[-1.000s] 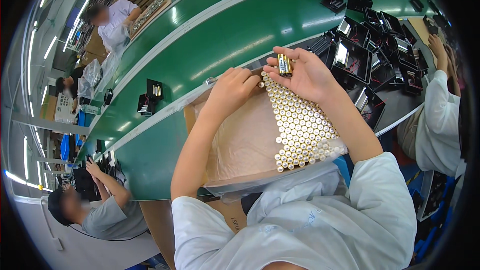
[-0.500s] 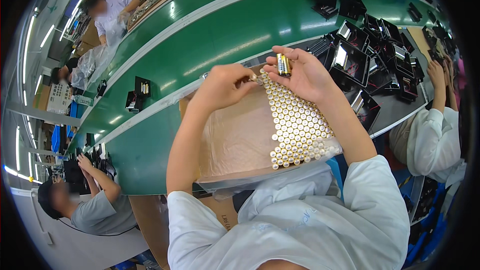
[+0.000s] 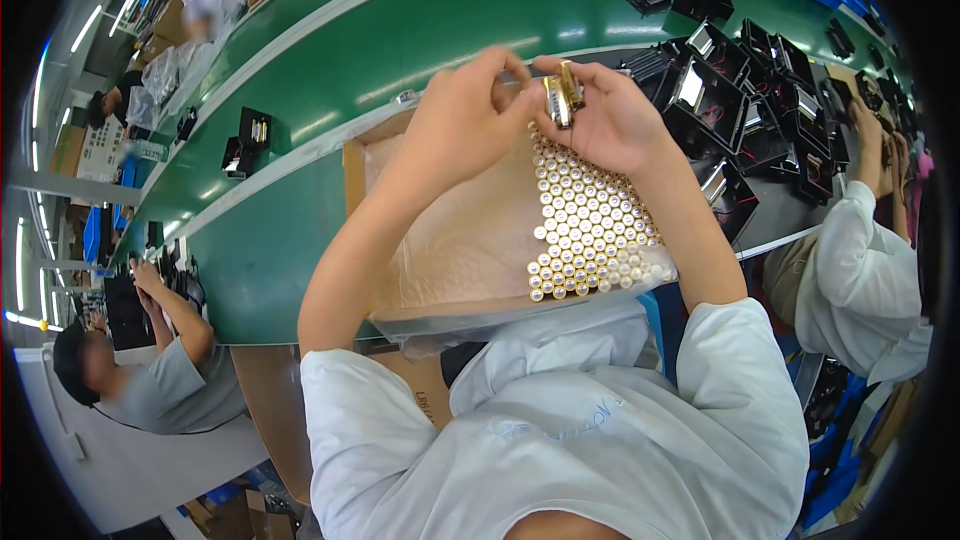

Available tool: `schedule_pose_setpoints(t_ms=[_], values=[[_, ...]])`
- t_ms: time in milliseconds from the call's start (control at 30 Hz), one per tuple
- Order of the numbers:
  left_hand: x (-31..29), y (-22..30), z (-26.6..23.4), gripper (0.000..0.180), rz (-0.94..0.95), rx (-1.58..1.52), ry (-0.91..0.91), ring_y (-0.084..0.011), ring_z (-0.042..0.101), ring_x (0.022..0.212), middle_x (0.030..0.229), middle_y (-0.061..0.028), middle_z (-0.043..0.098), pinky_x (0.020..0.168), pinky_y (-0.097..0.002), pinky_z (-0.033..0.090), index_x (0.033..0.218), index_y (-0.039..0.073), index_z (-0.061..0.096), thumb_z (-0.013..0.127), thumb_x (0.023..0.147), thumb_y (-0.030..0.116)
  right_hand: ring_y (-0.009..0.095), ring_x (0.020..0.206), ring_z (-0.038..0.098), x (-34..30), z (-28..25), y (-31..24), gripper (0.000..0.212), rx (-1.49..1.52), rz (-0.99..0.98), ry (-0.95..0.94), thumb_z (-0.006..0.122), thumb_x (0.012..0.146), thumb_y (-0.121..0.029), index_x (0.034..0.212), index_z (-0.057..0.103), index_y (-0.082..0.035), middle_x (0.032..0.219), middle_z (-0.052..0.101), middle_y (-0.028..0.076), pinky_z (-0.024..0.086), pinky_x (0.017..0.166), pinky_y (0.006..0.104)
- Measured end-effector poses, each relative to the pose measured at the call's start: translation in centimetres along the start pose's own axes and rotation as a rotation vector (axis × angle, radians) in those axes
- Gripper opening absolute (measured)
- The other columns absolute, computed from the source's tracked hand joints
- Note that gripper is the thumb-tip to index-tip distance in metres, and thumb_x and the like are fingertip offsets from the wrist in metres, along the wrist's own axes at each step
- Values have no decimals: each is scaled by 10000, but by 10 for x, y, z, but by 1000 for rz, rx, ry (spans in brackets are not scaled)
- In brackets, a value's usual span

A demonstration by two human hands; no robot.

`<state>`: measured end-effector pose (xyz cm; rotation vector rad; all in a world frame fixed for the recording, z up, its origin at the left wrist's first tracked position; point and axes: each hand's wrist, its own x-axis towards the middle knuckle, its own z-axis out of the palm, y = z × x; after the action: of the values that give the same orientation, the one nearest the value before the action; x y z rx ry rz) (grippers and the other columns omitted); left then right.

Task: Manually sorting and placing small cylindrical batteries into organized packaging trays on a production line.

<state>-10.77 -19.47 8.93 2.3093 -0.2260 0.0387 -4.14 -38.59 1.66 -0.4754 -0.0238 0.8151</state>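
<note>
While right hand (image 3: 622,125) cradles gold batteries (image 3: 560,105) in curled fingers over far side of box (image 3: 354,175), left hand (image 3: 468,120) bends beside them, can't tell if pinching; upright cells (image 3: 590,215) pack box's right side.

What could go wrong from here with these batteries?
The held batteries sit at different angles in the right hand, so one might slip. The left hand is close and could bump them. In the box, standing batteries beside the bare area lack support there and might tip.
</note>
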Motion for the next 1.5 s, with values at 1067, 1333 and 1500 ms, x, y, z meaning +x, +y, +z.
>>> schedule_pose_setpoints(t_ms=[1067, 1333, 1500], values=[[-65, -7, -22, 162, -222, -150, -428, -117, 641, 658, 773, -86, 697, 619, -221, 515, 1042, -72, 701, 628, 899, -52, 341, 1012, 641, -7, 7, -4, 387, -20, 8, 107, 440, 1005, -195, 1330, 504, 4, 1158, 619, 214, 521, 964, 490], [37, 44, -21, 158, 86, -19, -419, -110, 592, 627, 754, -74, 690, 587, -221, 471, 1019, -41, 725, 623, 902, -11, 331, 988, 645, -10, 8, -3, 348, 45, 113, -147, 443, 1028, -276, 1264, 554, -45, 1135, 635, 176, 533, 905, 437], [63, 39, -4, 175, 251, 237, -340, -131, 617, 736, 863, -78, 711, 654, -249, 491, 1035, -18, 729, 652, 902, 65, 309, 943, 651, -10, 10, -5, 345, 98, 67, -64, 442, 1036, -318, 1228, 571, -62, 1108, 640, 162, 562, 802, 397]])
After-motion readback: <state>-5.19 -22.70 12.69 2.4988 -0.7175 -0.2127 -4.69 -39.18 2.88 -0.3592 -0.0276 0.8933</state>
